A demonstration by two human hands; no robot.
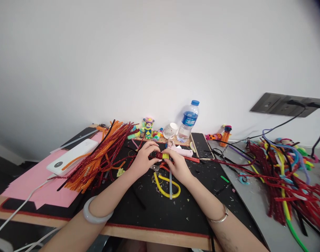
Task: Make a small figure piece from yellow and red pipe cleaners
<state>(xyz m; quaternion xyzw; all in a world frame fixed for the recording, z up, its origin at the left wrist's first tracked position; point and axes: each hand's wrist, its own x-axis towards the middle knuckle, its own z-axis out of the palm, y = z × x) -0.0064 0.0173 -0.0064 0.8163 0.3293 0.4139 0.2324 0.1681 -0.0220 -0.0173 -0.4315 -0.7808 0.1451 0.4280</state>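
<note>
My left hand (142, 161) and my right hand (178, 166) meet over the black mat (154, 220), fingers closed on a small craft piece (160, 155) of coiled pipe cleaner. Its left part is glittery dark red, its right part yellow; fingers cover some of it. Just below lies a tool with orange-red handles (163, 167), partly hidden. A bent yellow pipe cleaner (178, 191) curves nearer to me, crossed by a pale translucent stick (170, 185). A pale pink glue gun (182, 151) rests behind my right hand.
Orange and red pipe cleaners (97, 162) lie left, beside a white power bank (72, 156) on pink sheets (41, 178). A water bottle (187, 120), paper cup (170, 130), phone (201, 145) and small figure (148, 127) line the wall. More pipe cleaners (283, 182) spread right.
</note>
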